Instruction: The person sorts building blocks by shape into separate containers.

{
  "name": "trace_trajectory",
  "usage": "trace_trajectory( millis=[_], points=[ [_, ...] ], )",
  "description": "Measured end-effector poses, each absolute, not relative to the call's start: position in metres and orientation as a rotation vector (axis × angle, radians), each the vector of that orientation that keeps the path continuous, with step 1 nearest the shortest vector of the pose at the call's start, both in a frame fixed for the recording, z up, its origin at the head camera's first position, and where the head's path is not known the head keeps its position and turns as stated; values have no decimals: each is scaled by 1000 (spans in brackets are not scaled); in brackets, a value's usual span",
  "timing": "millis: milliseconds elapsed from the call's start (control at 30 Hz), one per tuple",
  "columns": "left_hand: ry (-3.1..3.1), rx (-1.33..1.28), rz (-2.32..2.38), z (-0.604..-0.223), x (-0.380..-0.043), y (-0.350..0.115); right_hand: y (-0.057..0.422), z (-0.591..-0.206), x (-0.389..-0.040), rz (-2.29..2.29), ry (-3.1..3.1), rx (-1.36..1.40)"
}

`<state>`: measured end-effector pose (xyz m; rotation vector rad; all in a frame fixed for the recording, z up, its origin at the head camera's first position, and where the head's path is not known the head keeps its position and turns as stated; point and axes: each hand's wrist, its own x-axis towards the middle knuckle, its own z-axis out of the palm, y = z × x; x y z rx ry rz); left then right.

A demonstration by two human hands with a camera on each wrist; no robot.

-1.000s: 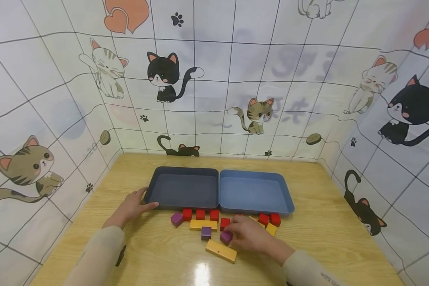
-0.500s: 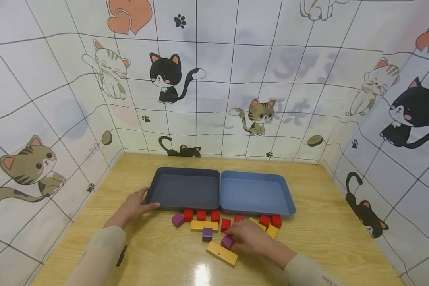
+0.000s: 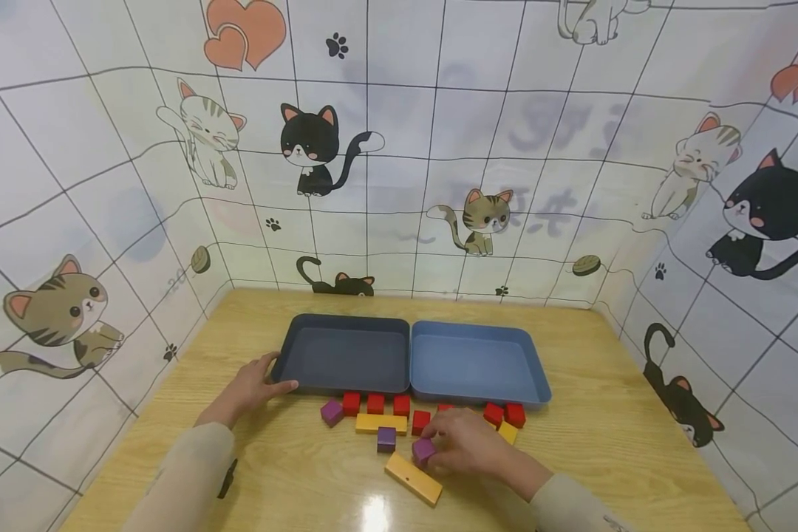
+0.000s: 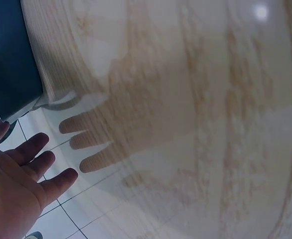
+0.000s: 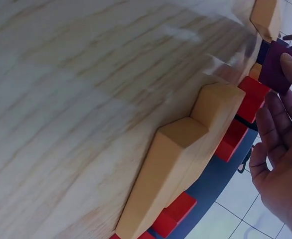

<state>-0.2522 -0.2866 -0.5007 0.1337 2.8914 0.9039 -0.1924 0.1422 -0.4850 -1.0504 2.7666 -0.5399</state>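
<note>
Between the thumb and fingers of my right hand [image 3: 471, 441] is a purple cube [image 3: 423, 449], pinched just over the table. The right wrist view shows the thumb pressed on one face of this purple cube [image 5: 271, 69]. My left hand [image 3: 249, 386] rests at the near left corner of a dark navy tray [image 3: 346, 357], its fingers along the side and its thumb by the front wall. In the left wrist view the fingers of the left hand [image 4: 21, 181] are spread beside the tray [image 4: 11, 55]. A purple block [image 3: 386, 440] and a yellow bar [image 3: 413, 479] lie near the right hand.
A light blue tray [image 3: 479, 363] adjoins the navy one on the right. Several red cubes [image 3: 375, 403] line the trays' front, with a yellow bar [image 3: 381, 423] and another purple cube [image 3: 332, 413]. More yellow blocks [image 5: 181, 144] are partly behind the right hand. Patterned walls enclose the table.
The right hand and its purple cube have shifted only slightly. The left hand stays at the tray corner. The whole head view has drifted a little downward.
</note>
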Motion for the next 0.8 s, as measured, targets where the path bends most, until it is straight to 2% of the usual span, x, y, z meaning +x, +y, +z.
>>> trace_trajectory(
  millis=[433, 800],
  points=[
    [2883, 137, 902, -497, -251, -268, 145, -469, -199, -884, 2793, -742],
    [2910, 57, 853, -494, -248, -235, 142, -459, -229, -1099, 2849, -469]
  ],
)
